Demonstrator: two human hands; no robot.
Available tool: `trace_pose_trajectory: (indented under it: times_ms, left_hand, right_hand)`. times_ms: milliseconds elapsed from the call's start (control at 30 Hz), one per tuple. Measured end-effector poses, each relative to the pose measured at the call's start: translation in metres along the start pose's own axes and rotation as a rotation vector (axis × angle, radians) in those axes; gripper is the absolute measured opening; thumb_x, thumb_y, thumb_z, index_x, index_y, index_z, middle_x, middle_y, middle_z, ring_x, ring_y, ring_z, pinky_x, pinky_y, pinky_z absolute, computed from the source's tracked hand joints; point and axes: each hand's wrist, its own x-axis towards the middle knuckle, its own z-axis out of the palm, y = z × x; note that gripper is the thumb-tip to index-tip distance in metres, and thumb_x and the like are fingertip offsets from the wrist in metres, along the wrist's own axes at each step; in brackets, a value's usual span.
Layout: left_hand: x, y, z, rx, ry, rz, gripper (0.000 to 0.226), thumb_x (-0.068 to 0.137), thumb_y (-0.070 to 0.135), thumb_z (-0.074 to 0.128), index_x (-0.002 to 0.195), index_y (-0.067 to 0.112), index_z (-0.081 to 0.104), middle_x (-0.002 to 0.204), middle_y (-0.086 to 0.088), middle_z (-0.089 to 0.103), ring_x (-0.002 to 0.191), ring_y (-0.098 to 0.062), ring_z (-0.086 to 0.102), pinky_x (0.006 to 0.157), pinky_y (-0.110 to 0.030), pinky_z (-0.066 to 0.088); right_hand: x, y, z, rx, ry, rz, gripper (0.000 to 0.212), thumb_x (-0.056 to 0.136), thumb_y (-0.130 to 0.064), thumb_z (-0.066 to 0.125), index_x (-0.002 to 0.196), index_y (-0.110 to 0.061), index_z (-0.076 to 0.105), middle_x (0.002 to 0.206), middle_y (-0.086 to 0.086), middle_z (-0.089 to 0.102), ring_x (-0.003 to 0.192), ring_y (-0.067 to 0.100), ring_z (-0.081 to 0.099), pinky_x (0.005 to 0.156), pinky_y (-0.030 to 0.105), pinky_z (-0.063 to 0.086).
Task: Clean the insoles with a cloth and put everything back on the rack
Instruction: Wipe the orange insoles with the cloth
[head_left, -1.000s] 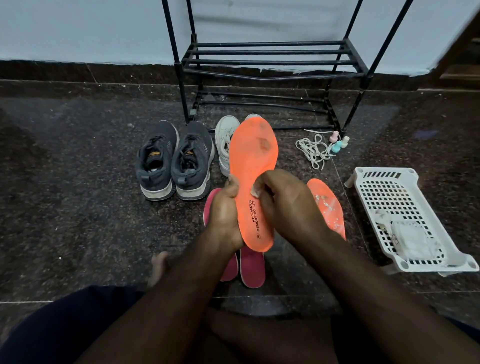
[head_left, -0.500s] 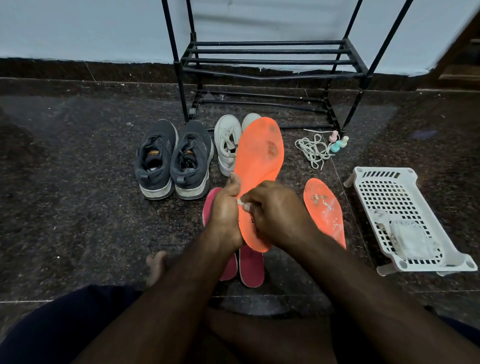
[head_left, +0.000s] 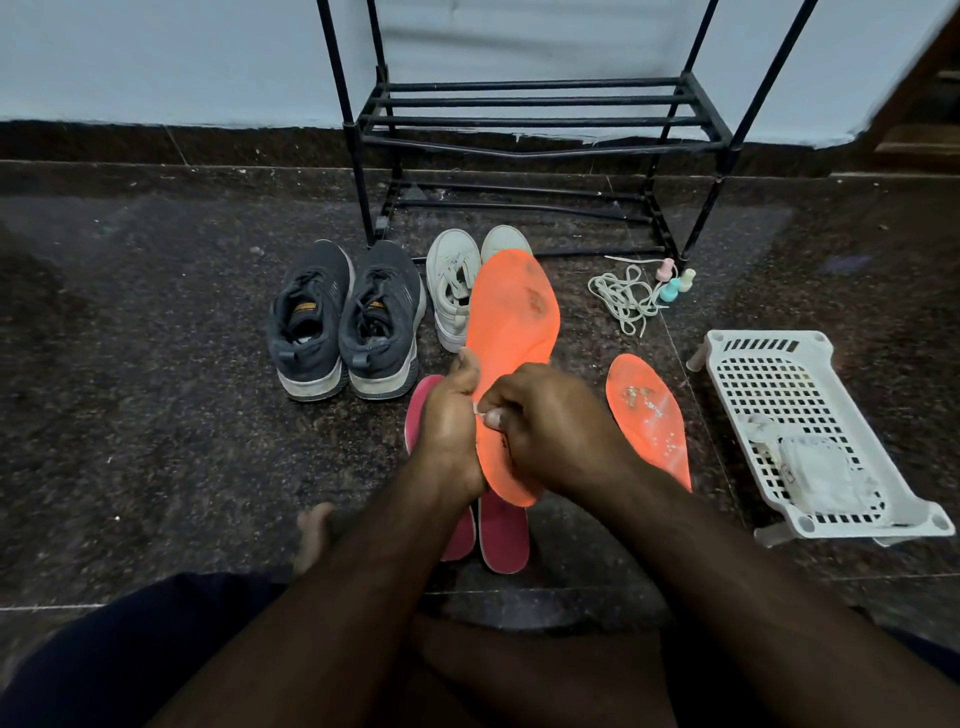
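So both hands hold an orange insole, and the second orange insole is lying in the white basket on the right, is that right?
Not quite. Both hands, left hand and right hand, do hold an orange insole, but the head view shows the second orange insole lying on the floor, left of the white basket, not in it.

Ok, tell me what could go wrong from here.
1. The right hand pinches only a tiny scrap of white cloth, so it may miss the dark smudge near the toe of the held orange insole.
2. The other orange insole lies on the floor, still speckled with white bits, and could get skipped.
3. The loose laces beside the rack could be forgotten.
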Motion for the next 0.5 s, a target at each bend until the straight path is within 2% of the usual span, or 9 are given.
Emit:
trace_pose_trajectory:
  times_ms: [67,133,167,200,267,300,333,400,500]
  left_hand:
    - [0.000,0.000,0.000,-0.064,-0.054,-0.006,0.060,0.102,0.051,0.035,0.088,0.002,0.065,0.070,-0.013,0.067,0.066,-0.024,0.068,0.073,-0.033,0.058]
    - [0.000,-0.002,0.000,-0.085,-0.072,-0.002,0.054,0.099,0.049,0.038,0.098,0.003,0.065,0.085,-0.013,0.067,0.084,-0.025,0.065,0.100,-0.040,0.046]
    - [0.001,-0.003,-0.001,-0.076,-0.077,-0.003,0.054,0.101,0.048,0.037,0.101,0.004,0.067,0.090,-0.013,0.068,0.091,-0.027,0.065,0.107,-0.042,0.041]
    - [0.000,-0.005,-0.002,-0.064,-0.087,-0.011,0.057,0.103,0.048,0.034,0.097,0.005,0.071,0.090,-0.012,0.069,0.091,-0.027,0.067,0.107,-0.042,0.043]
    - [0.000,-0.008,-0.003,-0.056,-0.107,-0.038,0.069,0.105,0.049,0.030,0.076,0.005,0.075,0.073,-0.010,0.069,0.074,-0.024,0.072,0.082,-0.035,0.059]
    - [0.000,-0.008,-0.002,-0.062,-0.112,-0.053,0.071,0.105,0.049,0.031,0.070,0.004,0.074,0.065,-0.009,0.066,0.065,-0.023,0.071,0.069,-0.032,0.061]
    - [-0.001,-0.007,-0.001,-0.061,-0.111,-0.061,0.069,0.105,0.050,0.032,0.070,0.004,0.072,0.061,-0.008,0.063,0.061,-0.022,0.070,0.063,-0.031,0.061]
    - [-0.002,-0.005,-0.001,-0.074,-0.112,-0.062,0.068,0.104,0.050,0.033,0.075,0.002,0.071,0.060,-0.010,0.063,0.059,-0.022,0.069,0.063,-0.031,0.060]
    - [-0.003,-0.005,0.001,-0.087,-0.155,-0.065,0.067,0.105,0.049,0.032,0.083,0.002,0.074,0.076,-0.010,0.069,0.074,-0.023,0.072,0.085,-0.035,0.056]
  right_hand:
    - [0.004,0.007,-0.005,0.031,0.159,0.013,0.008,0.086,-0.014,0.067,0.090,-0.017,0.072,0.089,0.004,0.062,0.087,0.022,0.060,0.077,0.034,0.043]
    - [0.010,0.015,-0.010,0.030,0.285,0.062,0.006,0.085,-0.011,0.066,0.088,-0.014,0.071,0.089,0.006,0.064,0.085,0.023,0.061,0.078,0.036,0.045]
    - [0.012,0.016,-0.010,0.025,0.303,0.079,0.007,0.085,-0.012,0.066,0.089,-0.014,0.072,0.090,0.006,0.064,0.085,0.023,0.061,0.078,0.036,0.045]
    - [0.013,0.016,-0.008,0.011,0.297,0.074,0.009,0.085,-0.013,0.066,0.090,-0.015,0.073,0.089,0.006,0.065,0.085,0.024,0.061,0.079,0.037,0.045]
    - [0.012,0.012,0.000,-0.036,0.221,0.034,0.010,0.085,-0.015,0.065,0.091,-0.015,0.073,0.088,0.006,0.064,0.084,0.026,0.061,0.077,0.039,0.045]
    - [0.009,0.008,0.004,-0.053,0.159,0.018,0.011,0.086,-0.016,0.063,0.092,-0.015,0.072,0.087,0.006,0.062,0.085,0.026,0.060,0.076,0.039,0.045]
    - [0.007,0.006,0.005,-0.060,0.105,0.006,0.011,0.087,-0.016,0.062,0.093,-0.015,0.071,0.088,0.006,0.061,0.086,0.026,0.059,0.076,0.040,0.044]
    - [0.007,0.006,0.000,-0.031,0.057,-0.001,0.011,0.088,-0.015,0.062,0.093,-0.017,0.072,0.088,0.005,0.061,0.087,0.024,0.059,0.078,0.037,0.044]
    - [0.010,0.011,-0.013,0.054,0.209,0.037,0.009,0.086,-0.013,0.066,0.090,-0.017,0.073,0.089,0.004,0.064,0.087,0.021,0.061,0.079,0.033,0.044]
